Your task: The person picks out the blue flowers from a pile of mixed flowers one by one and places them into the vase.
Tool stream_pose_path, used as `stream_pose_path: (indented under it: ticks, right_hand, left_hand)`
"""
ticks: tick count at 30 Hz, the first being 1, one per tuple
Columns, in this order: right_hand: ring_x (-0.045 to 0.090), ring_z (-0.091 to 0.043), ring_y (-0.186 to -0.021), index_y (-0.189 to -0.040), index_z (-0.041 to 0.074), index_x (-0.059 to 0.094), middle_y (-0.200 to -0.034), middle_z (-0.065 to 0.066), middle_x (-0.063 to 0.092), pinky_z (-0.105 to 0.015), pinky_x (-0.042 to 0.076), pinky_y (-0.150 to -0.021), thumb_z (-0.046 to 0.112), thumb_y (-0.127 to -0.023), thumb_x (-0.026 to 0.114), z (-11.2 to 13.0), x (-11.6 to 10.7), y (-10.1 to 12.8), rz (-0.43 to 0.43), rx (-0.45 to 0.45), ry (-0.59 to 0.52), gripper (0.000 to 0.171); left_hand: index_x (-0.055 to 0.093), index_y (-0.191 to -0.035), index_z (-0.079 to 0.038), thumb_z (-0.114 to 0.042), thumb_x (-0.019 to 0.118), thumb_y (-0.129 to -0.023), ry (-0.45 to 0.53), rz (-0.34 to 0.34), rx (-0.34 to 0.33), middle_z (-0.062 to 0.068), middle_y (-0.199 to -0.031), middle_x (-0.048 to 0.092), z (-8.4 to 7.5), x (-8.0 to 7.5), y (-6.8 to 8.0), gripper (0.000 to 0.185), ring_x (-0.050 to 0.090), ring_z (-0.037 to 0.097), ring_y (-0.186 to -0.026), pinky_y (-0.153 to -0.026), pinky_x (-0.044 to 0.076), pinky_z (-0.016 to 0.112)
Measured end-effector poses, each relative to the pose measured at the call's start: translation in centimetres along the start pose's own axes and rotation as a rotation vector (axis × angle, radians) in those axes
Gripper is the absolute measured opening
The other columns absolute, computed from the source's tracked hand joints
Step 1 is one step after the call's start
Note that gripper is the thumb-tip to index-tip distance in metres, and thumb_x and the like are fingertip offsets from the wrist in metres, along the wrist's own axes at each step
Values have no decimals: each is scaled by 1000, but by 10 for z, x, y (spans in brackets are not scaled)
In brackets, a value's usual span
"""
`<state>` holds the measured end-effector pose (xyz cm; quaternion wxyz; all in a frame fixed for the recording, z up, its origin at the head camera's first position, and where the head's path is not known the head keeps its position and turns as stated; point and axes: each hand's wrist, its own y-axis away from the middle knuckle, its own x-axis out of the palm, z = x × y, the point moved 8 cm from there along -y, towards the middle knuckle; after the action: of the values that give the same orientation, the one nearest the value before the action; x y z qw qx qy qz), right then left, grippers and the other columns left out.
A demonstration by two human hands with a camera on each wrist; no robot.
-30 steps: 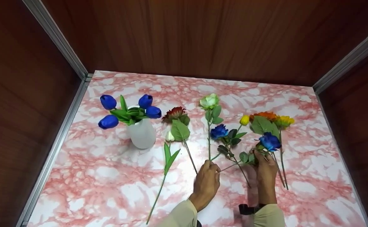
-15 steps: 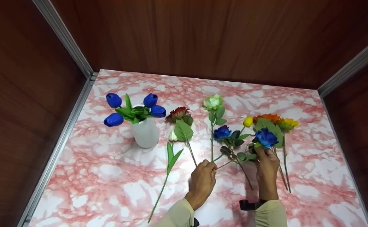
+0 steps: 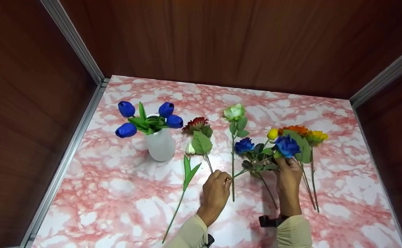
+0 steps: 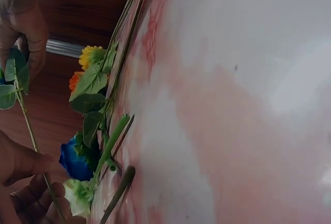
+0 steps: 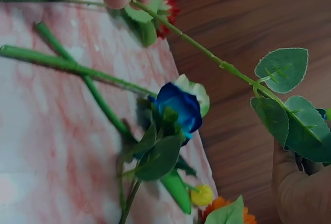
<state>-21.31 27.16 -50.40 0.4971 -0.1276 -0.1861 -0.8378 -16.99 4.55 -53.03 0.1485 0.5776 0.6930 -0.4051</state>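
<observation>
My right hand (image 3: pixel 289 182) grips a blue rose (image 3: pixel 287 146) just under its bloom. Toward the other end of that rose's stem (image 5: pixel 207 53), the left hand (image 3: pixel 215 193) pinches it between thumb and fingers. The stem is held above the table, slanting between both hands in the wrist views. Below it lie a second blue rose (image 3: pixel 244 145), a pale green flower (image 3: pixel 234 112) and a yellow tulip (image 3: pixel 272 133). A frosted white vase (image 3: pixel 161 146) with several blue tulips (image 3: pixel 126 130) stands at the left.
A dark red flower (image 3: pixel 196 124) and a white tulip (image 3: pixel 191 148) lie between vase and left hand. Orange (image 3: pixel 298 130) and yellow flowers (image 3: pixel 317 137) lie at the right. Brown wood panels (image 3: pixel 221 41) wall in the marbled table (image 3: pixel 118 206).
The held rose and right hand have moved slightly left and up. The left hand has shifted left, uncovering the pale green flower's lower stem. The head view has drifted a little.
</observation>
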Motion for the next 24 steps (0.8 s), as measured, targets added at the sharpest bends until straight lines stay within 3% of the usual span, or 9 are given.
stream_pose_path:
  ticks: [9, 16, 24]
  right_hand:
    - [65, -22, -72, -97, 1, 70, -91, -11, 64, -33, 56, -65, -8, -91, 55, 9, 27, 5, 53, -8, -60, 18]
    - [63, -23, -75, -99, -3, 66, -89, -13, 63, -33, 55, -66, -12, -90, 55, 30, 55, 12, 83, -48, -198, 17]
    - [66, -24, -72, -101, -6, 66, -88, -16, 66, -35, 56, -67, -19, -84, 57, 53, 86, 31, 185, -144, -373, 23]
  left_hand:
    - [69, -86, -16, -16, 80, -78, 45, -127, -19, -5, -87, 61, 13, -26, -7, 13, 56, 13, -80, -66, 48, 27]
    - [69, -95, -11, -26, 84, -71, 68, -333, -20, 1, -95, 64, 29, -60, -14, 32, 59, 21, -88, -75, 49, 34]
    - [70, -96, -8, -21, 84, -70, 124, -556, -115, 3, -95, 66, 62, -96, -13, 33, 60, 21, -90, -80, 47, 34]
